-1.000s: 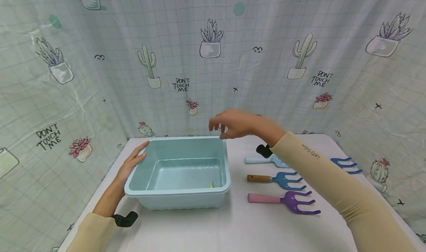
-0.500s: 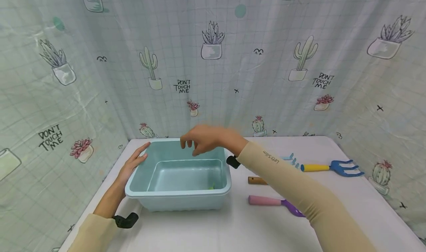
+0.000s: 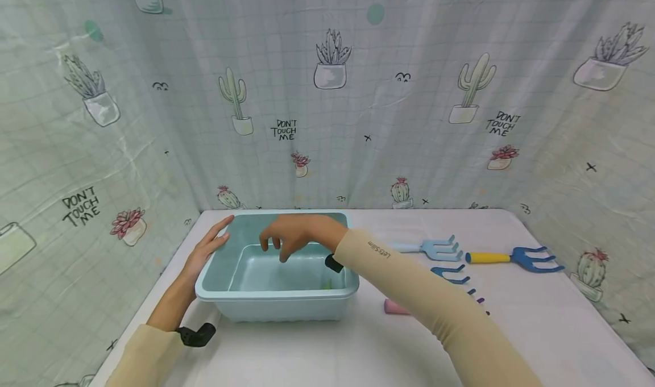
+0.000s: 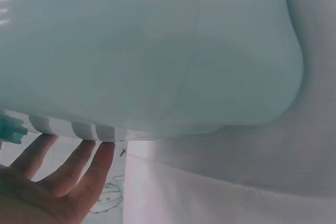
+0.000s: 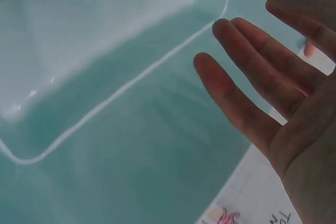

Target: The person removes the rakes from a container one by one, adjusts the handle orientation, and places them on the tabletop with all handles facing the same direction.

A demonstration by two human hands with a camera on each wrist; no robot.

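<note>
A pale blue-green plastic basin (image 3: 276,310) stands on the white table. My left hand (image 3: 201,252) rests at its left rim, fingers stretched toward the back corner. In the left wrist view, the straight fingers (image 4: 86,174) touch the basin's outer side. Over the basin's inside hovers my right hand (image 3: 294,233), palm down and fingers loosely bent, holding nothing. The right wrist view shows its spread fingers (image 5: 236,98) above the inner wall. A small bright green item (image 3: 326,284) lies in the basin's front right corner, mostly hidden by the front rim.
Hand forks lie on the table to the right: a light blue one (image 3: 441,249), a blue one (image 3: 450,273) partly under the right sleeve, and one with a yellow handle (image 3: 486,258). A pink handle (image 3: 395,307) shows below the sleeve. A cactus-printed curtain (image 3: 358,120) encloses the table.
My right hand has moved left and down, from beyond the basin's back right corner to over its middle. The left hand stays at the rim.
</note>
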